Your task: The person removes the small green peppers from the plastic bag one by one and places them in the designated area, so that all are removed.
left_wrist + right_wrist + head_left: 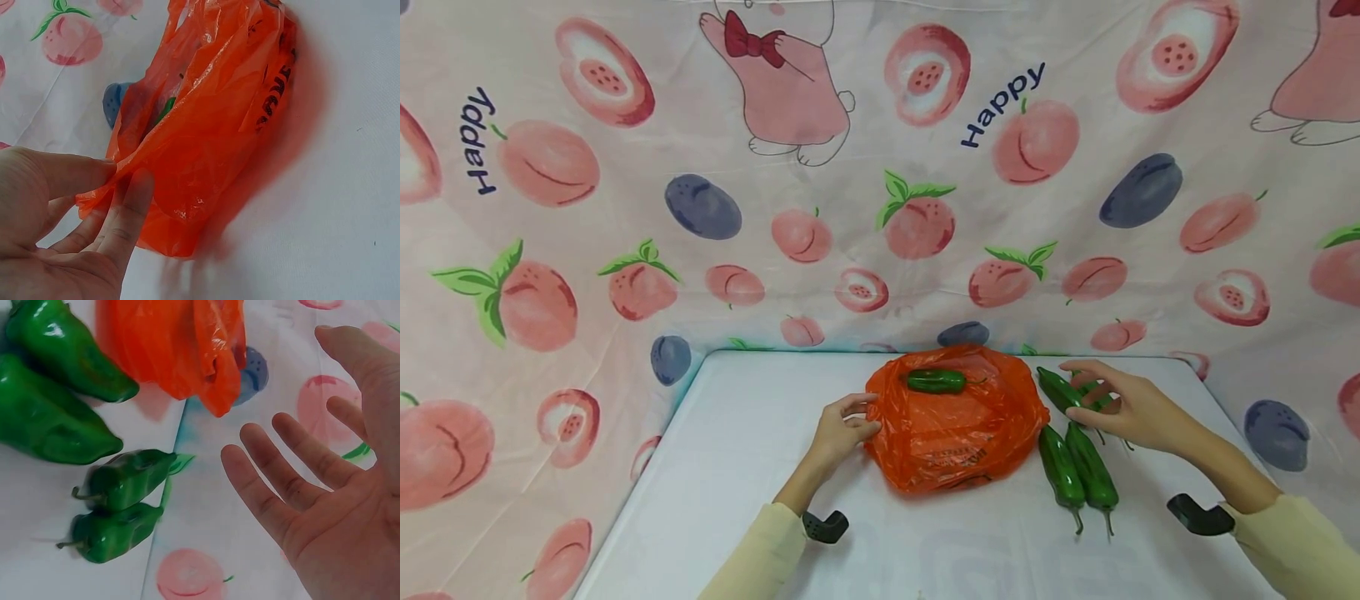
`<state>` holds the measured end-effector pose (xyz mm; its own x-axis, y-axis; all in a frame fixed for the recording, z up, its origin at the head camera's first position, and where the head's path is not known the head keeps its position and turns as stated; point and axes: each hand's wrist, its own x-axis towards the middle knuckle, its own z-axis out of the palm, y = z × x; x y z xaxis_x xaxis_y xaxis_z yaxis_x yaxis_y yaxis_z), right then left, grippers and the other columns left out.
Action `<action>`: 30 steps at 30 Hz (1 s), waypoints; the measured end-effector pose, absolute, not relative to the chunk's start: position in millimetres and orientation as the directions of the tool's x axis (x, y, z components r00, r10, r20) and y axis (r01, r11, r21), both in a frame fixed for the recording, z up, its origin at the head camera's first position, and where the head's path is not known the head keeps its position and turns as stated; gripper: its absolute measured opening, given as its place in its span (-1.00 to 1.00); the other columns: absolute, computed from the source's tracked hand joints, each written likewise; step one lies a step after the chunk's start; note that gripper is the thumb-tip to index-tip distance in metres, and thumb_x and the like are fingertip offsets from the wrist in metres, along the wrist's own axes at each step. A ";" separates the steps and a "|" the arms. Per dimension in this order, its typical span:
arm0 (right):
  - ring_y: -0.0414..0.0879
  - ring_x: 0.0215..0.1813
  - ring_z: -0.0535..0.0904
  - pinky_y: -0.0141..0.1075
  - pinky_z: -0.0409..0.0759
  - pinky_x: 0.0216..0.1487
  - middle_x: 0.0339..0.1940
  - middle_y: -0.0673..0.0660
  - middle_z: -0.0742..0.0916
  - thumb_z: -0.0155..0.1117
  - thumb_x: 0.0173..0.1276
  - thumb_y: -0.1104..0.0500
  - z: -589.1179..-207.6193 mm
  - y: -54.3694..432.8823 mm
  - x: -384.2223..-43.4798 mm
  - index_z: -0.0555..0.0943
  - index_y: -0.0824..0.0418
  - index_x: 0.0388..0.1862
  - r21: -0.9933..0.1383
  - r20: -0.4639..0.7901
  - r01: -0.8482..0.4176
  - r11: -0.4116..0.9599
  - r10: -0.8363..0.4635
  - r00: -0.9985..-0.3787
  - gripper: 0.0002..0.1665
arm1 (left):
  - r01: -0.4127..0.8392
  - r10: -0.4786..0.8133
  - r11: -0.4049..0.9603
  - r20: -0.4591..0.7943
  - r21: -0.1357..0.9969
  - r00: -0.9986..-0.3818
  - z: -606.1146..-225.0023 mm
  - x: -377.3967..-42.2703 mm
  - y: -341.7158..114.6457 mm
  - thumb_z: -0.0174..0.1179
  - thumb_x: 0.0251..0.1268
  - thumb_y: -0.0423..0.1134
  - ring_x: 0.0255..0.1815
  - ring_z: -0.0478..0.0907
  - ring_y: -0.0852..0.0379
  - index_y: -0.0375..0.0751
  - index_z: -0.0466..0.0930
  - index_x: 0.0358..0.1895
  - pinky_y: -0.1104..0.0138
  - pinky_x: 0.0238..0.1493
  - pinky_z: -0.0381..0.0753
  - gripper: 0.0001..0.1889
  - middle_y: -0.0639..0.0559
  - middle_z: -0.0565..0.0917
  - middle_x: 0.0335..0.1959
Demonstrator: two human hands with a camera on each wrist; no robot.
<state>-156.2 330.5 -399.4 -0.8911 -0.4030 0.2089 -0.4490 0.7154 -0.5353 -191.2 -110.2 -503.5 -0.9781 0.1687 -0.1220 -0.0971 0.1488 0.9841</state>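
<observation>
An orange plastic bag [962, 450] lies with its mouth spread on the white table. Inside it shows one green pepper [936, 382]. My left hand [841, 429] pinches the bag's left rim between thumb and fingers, and the left wrist view shows the thin plastic [187, 187] between them. Over the pair of green peppers [1057, 389] behind, on the bag's right, hovers my right hand [1138, 410], fingers spread and holding nothing. Two longer green peppers [1092, 471] lie side by side nearer me, stems toward me. In the right wrist view the smaller peppers [128, 481] sit apart from the fingers.
The white tabletop [737, 450] extends on both sides of the bag. Behind it hangs a pale pink cloth [865, 200] printed with peaches and plums, meeting the table's far edge. Black wrist cameras [1201, 515] sit by both sleeves.
</observation>
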 end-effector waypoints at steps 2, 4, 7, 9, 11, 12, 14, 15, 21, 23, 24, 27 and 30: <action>-0.09 -0.17 0.71 -0.35 0.72 -0.25 -0.02 0.11 0.73 0.56 0.28 0.11 -396.8 326.0 -158.8 0.47 0.11 0.40 -0.535 0.209 -0.459 0.709 -0.415 -0.885 -0.26 | -0.095 0.170 0.147 -0.119 0.985 -0.978 -503.0 -191.0 -110.2 0.35 0.34 -0.44 -0.25 0.68 0.09 -0.18 0.58 0.31 0.28 -0.15 0.73 -0.53 -0.19 0.59 0.18; -0.06 -0.16 0.72 -0.32 0.72 -0.24 -0.01 0.12 0.73 0.56 0.28 0.12 -394.5 321.1 -161.9 0.48 0.12 0.40 -0.540 0.215 -0.471 0.697 -0.427 -0.878 -0.26 | -0.096 0.172 0.141 -0.120 0.985 -0.978 -502.8 -191.0 -110.3 0.35 0.33 -0.45 -0.25 0.69 0.10 -0.18 0.58 0.31 0.28 -0.16 0.73 -0.52 -0.19 0.60 0.17; -0.04 -0.14 0.73 -0.31 0.73 -0.21 0.02 0.14 0.72 0.55 0.29 0.13 -392.1 314.1 -167.2 0.47 0.13 0.41 -0.556 0.212 -0.485 0.675 -0.449 -0.868 -0.26 | -0.095 0.175 0.139 -0.118 0.986 -0.977 -502.8 -191.2 -110.5 0.34 0.33 -0.46 -0.24 0.69 0.10 -0.19 0.58 0.31 0.27 -0.16 0.73 -0.52 -0.20 0.60 0.16; -0.02 -0.12 0.74 -0.29 0.74 -0.20 0.03 0.16 0.72 0.54 0.30 0.14 -391.3 309.7 -170.7 0.47 0.13 0.41 -0.564 0.208 -0.493 0.663 -0.463 -0.862 -0.27 | -0.101 0.173 0.138 -0.124 0.985 -0.977 -502.6 -191.3 -110.6 0.35 0.33 -0.47 -0.24 0.69 0.10 -0.18 0.59 0.30 0.28 -0.16 0.73 -0.52 -0.19 0.60 0.16; -0.01 -0.12 0.74 -0.26 0.75 -0.19 0.04 0.20 0.72 0.53 0.31 0.14 -391.3 305.1 -174.3 0.46 0.13 0.41 -0.571 0.203 -0.498 0.653 -0.475 -0.856 -0.27 | -0.102 0.171 0.141 -0.126 0.985 -0.977 -502.4 -191.4 -110.6 0.34 0.33 -0.47 -0.25 0.69 0.09 -0.17 0.59 0.30 0.28 -0.16 0.73 -0.52 -0.19 0.59 0.16; 0.00 -0.11 0.73 -0.23 0.76 -0.18 0.05 0.22 0.72 0.54 0.30 0.14 -391.3 302.7 -176.1 0.47 0.13 0.41 -0.574 0.201 -0.499 0.649 -0.480 -0.854 -0.27 | -0.102 0.170 0.142 -0.126 0.985 -0.977 -502.2 -191.3 -110.6 0.34 0.33 -0.46 -0.25 0.69 0.09 -0.17 0.59 0.31 0.29 -0.15 0.73 -0.52 -0.19 0.59 0.17; 0.03 -0.10 0.73 -0.19 0.76 -0.17 0.07 0.27 0.72 0.53 0.31 0.14 -391.3 297.8 -179.6 0.47 0.13 0.41 -0.580 0.197 -0.504 0.640 -0.490 -0.849 -0.28 | -0.108 0.168 0.141 -0.131 0.984 -0.977 -501.9 -191.3 -110.4 0.34 0.34 -0.46 -0.25 0.69 0.08 -0.16 0.59 0.30 0.29 -0.15 0.73 -0.53 -0.18 0.59 0.17; 0.04 -0.09 0.73 -0.18 0.77 -0.16 0.08 0.28 0.72 0.53 0.31 0.13 -391.1 294.9 -181.1 0.46 0.13 0.41 -0.585 0.192 -0.504 0.635 -0.495 -0.847 -0.28 | -0.106 0.168 0.143 -0.130 0.984 -0.977 -501.8 -191.3 -110.3 0.33 0.34 -0.46 -0.25 0.69 0.08 -0.17 0.58 0.31 0.29 -0.14 0.73 -0.53 -0.18 0.59 0.17; 0.16 -0.02 0.72 -0.08 0.76 -0.10 0.16 0.31 0.69 0.53 0.31 0.08 -387.7 278.2 -189.8 0.46 0.16 0.42 -0.599 0.179 -0.517 0.611 -0.527 -0.831 -0.25 | -0.108 0.166 0.145 -0.132 0.983 -0.977 -501.6 -191.5 -110.0 0.33 0.35 -0.44 -0.26 0.69 0.08 -0.18 0.58 0.31 0.29 -0.14 0.74 -0.53 -0.18 0.60 0.16; 0.15 -0.01 0.72 -0.05 0.75 -0.09 0.17 0.30 0.69 0.54 0.31 0.06 -386.8 272.5 -192.9 0.46 0.17 0.43 -0.589 0.178 -0.525 0.614 -0.535 -0.826 -0.25 | -0.110 0.167 0.144 -0.133 0.984 -0.977 -501.5 -191.5 -110.0 0.33 0.35 -0.44 -0.26 0.69 0.08 -0.18 0.58 0.31 0.29 -0.14 0.74 -0.53 -0.18 0.59 0.16; 0.14 -0.01 0.72 -0.04 0.75 -0.08 0.17 0.28 0.69 0.54 0.31 0.05 -386.7 269.7 -194.6 0.47 0.16 0.42 -0.585 0.177 -0.527 0.617 -0.537 -0.825 -0.25 | -0.109 0.168 0.143 -0.133 0.984 -0.977 -501.5 -191.5 -110.0 0.33 0.35 -0.44 -0.26 0.69 0.08 -0.18 0.58 0.31 0.28 -0.14 0.74 -0.53 -0.17 0.59 0.16; 0.10 -0.02 0.70 -0.04 0.75 -0.10 0.16 0.19 0.70 0.54 0.30 -0.01 -385.5 260.8 -199.7 0.49 0.12 0.41 -0.565 0.176 -0.542 0.622 -0.551 -0.816 -0.26 | -0.112 0.169 0.140 -0.135 0.984 -0.976 -500.7 -191.4 -110.5 0.33 0.35 -0.45 -0.26 0.69 0.08 -0.18 0.58 0.31 0.28 -0.15 0.73 -0.53 -0.17 0.59 0.16; 0.09 0.03 0.68 -0.02 0.74 -0.07 0.15 0.14 0.71 0.55 0.29 -0.03 -385.0 252.4 -204.8 0.51 0.09 0.40 -0.559 0.167 -0.550 0.620 -0.566 -0.807 -0.26 | -0.113 0.169 0.139 -0.136 0.984 -0.976 -500.2 -191.6 -110.6 0.33 0.34 -0.46 -0.26 0.69 0.08 -0.17 0.58 0.30 0.29 -0.16 0.73 -0.53 -0.17 0.60 0.16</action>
